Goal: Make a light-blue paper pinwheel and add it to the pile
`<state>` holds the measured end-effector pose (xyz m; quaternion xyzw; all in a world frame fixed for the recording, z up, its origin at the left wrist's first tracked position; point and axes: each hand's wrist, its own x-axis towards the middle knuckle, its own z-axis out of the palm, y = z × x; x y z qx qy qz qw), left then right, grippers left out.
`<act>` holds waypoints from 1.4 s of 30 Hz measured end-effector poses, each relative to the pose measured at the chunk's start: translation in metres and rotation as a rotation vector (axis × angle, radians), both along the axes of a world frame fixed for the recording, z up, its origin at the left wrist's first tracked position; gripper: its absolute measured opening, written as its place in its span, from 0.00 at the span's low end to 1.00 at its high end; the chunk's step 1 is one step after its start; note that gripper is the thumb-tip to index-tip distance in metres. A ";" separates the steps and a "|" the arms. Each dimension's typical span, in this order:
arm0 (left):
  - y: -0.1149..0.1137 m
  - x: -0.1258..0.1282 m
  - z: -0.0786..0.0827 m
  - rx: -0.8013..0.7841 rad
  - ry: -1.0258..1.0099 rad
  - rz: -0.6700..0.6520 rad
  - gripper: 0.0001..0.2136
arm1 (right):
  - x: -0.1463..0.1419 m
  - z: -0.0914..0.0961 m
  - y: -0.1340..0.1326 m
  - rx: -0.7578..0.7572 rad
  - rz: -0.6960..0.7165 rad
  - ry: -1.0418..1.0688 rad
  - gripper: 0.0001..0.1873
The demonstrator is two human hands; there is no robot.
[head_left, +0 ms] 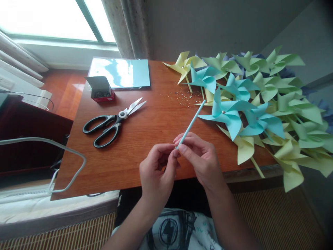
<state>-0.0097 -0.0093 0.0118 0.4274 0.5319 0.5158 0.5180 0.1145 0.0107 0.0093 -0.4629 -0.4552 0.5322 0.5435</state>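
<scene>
A thin light-blue paper stick [191, 122] slants up to the right over the wooden table [145, 139]. My right hand [200, 156] pinches its lower end between thumb and fingers. My left hand [156, 172] is closed with its fingertips pressed against the same end, right beside the right hand. The stick's upper tip reaches the nearest blue paper pinwheel [226, 113].
A heap of blue, green and yellow pinwheels [273, 100] covers the table's right side. Black-handled scissors [111, 123] lie at the left, a small red box of pins [101, 89] and blue paper sheets [122, 73] behind them. Tiny metal bits [182, 95] are scattered mid-table. A white cable [65, 152] loops at the left edge.
</scene>
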 end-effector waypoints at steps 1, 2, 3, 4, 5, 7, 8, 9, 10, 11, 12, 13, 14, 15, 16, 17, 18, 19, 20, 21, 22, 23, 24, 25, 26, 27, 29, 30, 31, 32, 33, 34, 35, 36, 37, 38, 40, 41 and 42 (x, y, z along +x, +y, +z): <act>0.000 0.000 0.000 0.013 0.015 0.010 0.05 | 0.000 0.000 0.000 -0.003 -0.007 -0.011 0.06; 0.000 -0.001 0.000 0.026 0.023 0.019 0.05 | -0.001 0.001 0.000 -0.004 -0.014 -0.019 0.06; -0.001 -0.002 -0.001 0.036 0.026 0.026 0.04 | -0.001 0.002 -0.001 -0.003 -0.021 -0.024 0.06; -0.001 -0.002 -0.002 0.045 0.027 0.031 0.04 | -0.001 0.002 -0.001 -0.003 -0.024 -0.026 0.06; -0.001 -0.003 -0.003 0.056 0.032 0.035 0.03 | -0.002 0.002 -0.001 -0.003 -0.026 -0.026 0.06; -0.003 -0.005 -0.007 0.086 0.058 0.034 0.02 | -0.003 0.001 -0.002 0.003 -0.029 -0.013 0.06; -0.004 -0.005 -0.009 0.105 0.078 0.028 0.03 | -0.004 0.000 -0.002 0.005 -0.028 -0.002 0.06; -0.004 -0.006 -0.011 0.126 0.098 0.020 0.05 | -0.004 0.000 -0.002 0.008 -0.028 0.008 0.07; -0.005 -0.006 -0.012 0.148 0.112 0.012 0.06 | -0.005 -0.001 -0.002 0.012 -0.032 0.015 0.07; -0.005 -0.007 -0.013 0.165 0.115 0.003 0.08 | -0.005 -0.002 -0.002 0.018 -0.039 0.017 0.07; -0.005 -0.006 -0.014 0.179 0.105 -0.004 0.08 | -0.006 -0.002 -0.002 0.025 -0.048 0.013 0.07; -0.005 -0.006 -0.014 0.186 0.083 -0.010 0.08 | -0.006 -0.002 -0.002 0.029 -0.054 0.009 0.07; -0.004 -0.006 -0.013 0.183 0.053 -0.016 0.08 | -0.006 -0.002 -0.002 0.033 -0.055 0.011 0.06; -0.003 -0.005 -0.011 0.169 0.016 -0.019 0.06 | -0.006 -0.001 -0.003 0.028 -0.046 0.024 0.06; -0.002 -0.005 -0.009 0.146 -0.022 -0.020 0.05 | -0.006 -0.001 -0.004 0.015 -0.026 0.045 0.05; -0.001 -0.004 -0.007 0.119 -0.058 -0.017 0.04 | -0.005 0.000 -0.005 0.001 0.000 0.071 0.06; 0.000 -0.004 -0.005 0.091 -0.092 -0.014 0.03 | -0.005 0.001 -0.006 -0.016 0.029 0.099 0.07; 0.001 -0.004 -0.004 0.064 -0.123 -0.013 0.02 | -0.005 0.002 -0.007 -0.032 0.053 0.122 0.08; 0.003 -0.005 -0.003 0.041 -0.153 -0.014 0.02 | -0.005 0.002 -0.009 -0.046 0.067 0.137 0.10; 0.003 -0.005 -0.003 0.021 -0.179 -0.018 0.02 | -0.005 0.002 -0.010 -0.061 0.068 0.146 0.10; 0.004 -0.006 -0.003 0.004 -0.204 -0.024 0.02 | -0.005 0.003 -0.012 -0.073 0.061 0.152 0.11; 0.005 -0.006 -0.003 -0.011 -0.225 -0.030 0.03 | -0.006 0.003 -0.013 -0.082 0.044 0.154 0.11; 0.005 -0.007 -0.004 -0.023 -0.243 -0.034 0.03 | -0.006 0.003 -0.014 -0.087 0.022 0.148 0.11; 0.005 -0.008 -0.005 -0.035 -0.258 -0.037 0.03 | -0.006 0.003 -0.015 -0.087 0.002 0.131 0.11; 0.004 -0.008 -0.006 -0.047 -0.272 -0.038 0.03 | -0.006 0.004 -0.015 -0.086 -0.013 0.102 0.11; 0.004 -0.009 -0.006 -0.061 -0.286 -0.039 0.03 | -0.005 0.005 -0.015 -0.080 -0.022 0.064 0.10; 0.004 -0.009 -0.007 -0.091 -0.314 -0.045 0.03 | -0.004 0.007 -0.015 -0.063 -0.030 -0.029 0.09; 0.003 -0.010 -0.007 -0.106 -0.331 -0.051 0.03 | -0.004 0.008 -0.015 -0.052 -0.029 -0.071 0.08; 0.003 -0.010 -0.006 -0.120 -0.349 -0.058 0.03 | -0.003 0.009 -0.015 -0.041 -0.030 -0.105 0.08; 0.004 -0.009 -0.006 -0.133 -0.367 -0.064 0.03 | -0.003 0.010 -0.015 -0.032 -0.031 -0.129 0.08; 0.004 -0.009 -0.006 -0.145 -0.384 -0.066 0.03 | -0.002 0.011 -0.014 -0.028 -0.033 -0.144 0.08; 0.004 -0.009 -0.005 -0.158 -0.401 -0.067 0.03 | -0.002 0.011 -0.014 -0.027 -0.036 -0.153 0.08; 0.004 -0.008 -0.005 -0.171 -0.417 -0.065 0.03 | -0.002 0.012 -0.014 -0.029 -0.039 -0.158 0.08; 0.004 -0.008 -0.004 -0.182 -0.434 -0.061 0.03 | -0.002 0.011 -0.014 -0.033 -0.042 -0.162 0.08; 0.005 -0.007 -0.004 -0.194 -0.455 -0.054 0.03 | -0.002 0.011 -0.014 -0.037 -0.045 -0.166 0.08; 0.005 -0.006 -0.004 -0.205 -0.477 -0.047 0.03 | -0.002 0.011 -0.013 -0.042 -0.047 -0.171 0.08; 0.006 -0.006 -0.003 -0.230 -0.528 -0.032 0.03 | -0.001 0.009 -0.013 -0.049 -0.049 -0.187 0.08; 0.006 -0.005 -0.002 -0.243 -0.554 -0.027 0.03 | -0.001 0.009 -0.013 -0.053 -0.048 -0.197 0.09; 0.007 -0.005 -0.002 -0.257 -0.577 -0.026 0.03 | -0.001 0.008 -0.013 -0.057 -0.047 -0.207 0.09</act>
